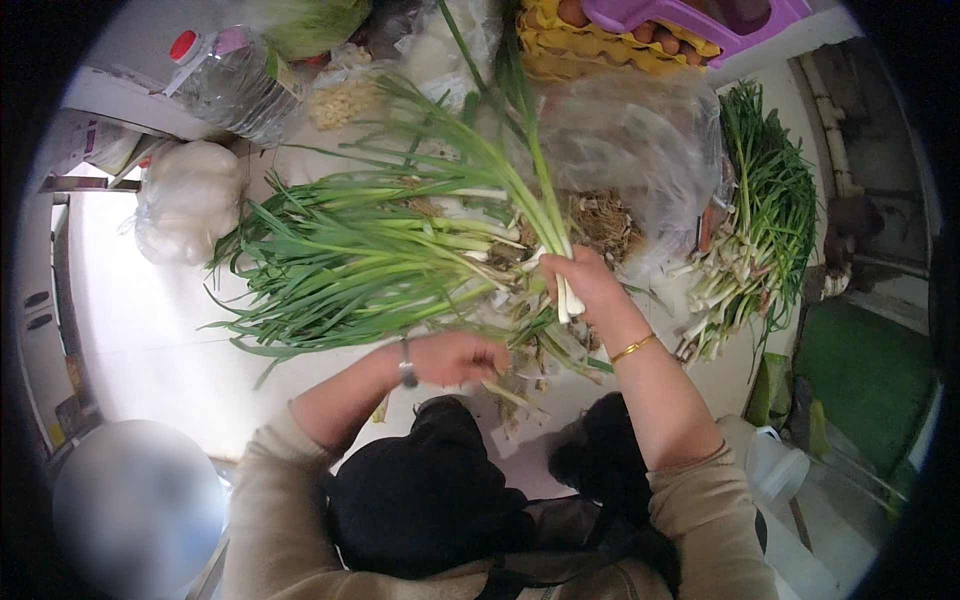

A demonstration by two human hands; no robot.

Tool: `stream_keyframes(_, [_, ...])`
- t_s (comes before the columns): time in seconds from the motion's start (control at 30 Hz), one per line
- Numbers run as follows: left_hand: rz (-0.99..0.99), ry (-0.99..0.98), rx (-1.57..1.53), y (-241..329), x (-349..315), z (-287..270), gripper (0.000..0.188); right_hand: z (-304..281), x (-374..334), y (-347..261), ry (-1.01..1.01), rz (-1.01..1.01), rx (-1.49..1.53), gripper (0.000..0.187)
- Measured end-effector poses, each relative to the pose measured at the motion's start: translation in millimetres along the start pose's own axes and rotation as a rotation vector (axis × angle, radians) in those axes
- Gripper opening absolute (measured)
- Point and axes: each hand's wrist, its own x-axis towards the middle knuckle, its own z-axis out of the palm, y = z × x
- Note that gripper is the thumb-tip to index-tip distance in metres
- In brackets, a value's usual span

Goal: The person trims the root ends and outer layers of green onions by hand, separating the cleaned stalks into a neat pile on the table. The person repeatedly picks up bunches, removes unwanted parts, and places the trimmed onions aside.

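Note:
My right hand [590,285] is closed around the white root ends of a few green garlic stalks [530,185], their long leaves pointing away from me and up to the left. Lower and to the left, my left hand [462,358] is blurred with its fingers curled. Pale peeled scraps [515,400] show just beside its fingertips; whether it grips one is unclear. Beyond that hand, a large pile of green garlic [350,255] lies with leaves to the left and white ends to the right. Dry roots and trimmings [603,225] lie behind my right hand.
On the right rests a bundle of thinner green stalks [765,210]. At the back are a clear plastic bag [640,130], a yellow egg tray [560,45] under a purple handle [735,35], and a red-capped bottle [235,85]. A white bagged bundle [190,200] sits at left.

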Motion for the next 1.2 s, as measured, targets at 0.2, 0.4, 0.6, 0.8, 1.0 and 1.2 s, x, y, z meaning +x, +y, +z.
stream_keyframes(0.2, [-0.231,0.639,0.928,-80.9,33.0,-31.9,0.025,10.5,-12.3,-5.7,-0.054,0.035,0.031,0.012])
stream_keyframes(0.4, [-0.092,0.531,0.814,-74.9,18.4,-36.9,0.022,23.5,-14.1,-2.7,-0.052,0.001,0.02,0.016])
stream_keyframes(0.6, [-0.326,0.604,0.964,-78.0,20.4,-36.9,0.017,31.2,-9.2,7.7,-0.073,-0.034,-0.071,0.015])
stream_keyframes(0.8, [-0.315,0.594,0.92,-89.4,13.9,-43.2,0.017,30.3,-6.5,16.9,-0.039,-0.067,-0.043,0.012])
stream_keyframes(1.0, [0.181,0.647,0.846,-30.1,13.8,-47.0,0.018,28.4,-1.2,23.8,-0.006,-0.125,-0.183,0.016])
stream_keyframes(1.2, [0.12,1.005,0.954,8.3,23.9,-56.2,0.021,30.4,-16.9,12.5,-0.197,0.021,0.207,0.015])
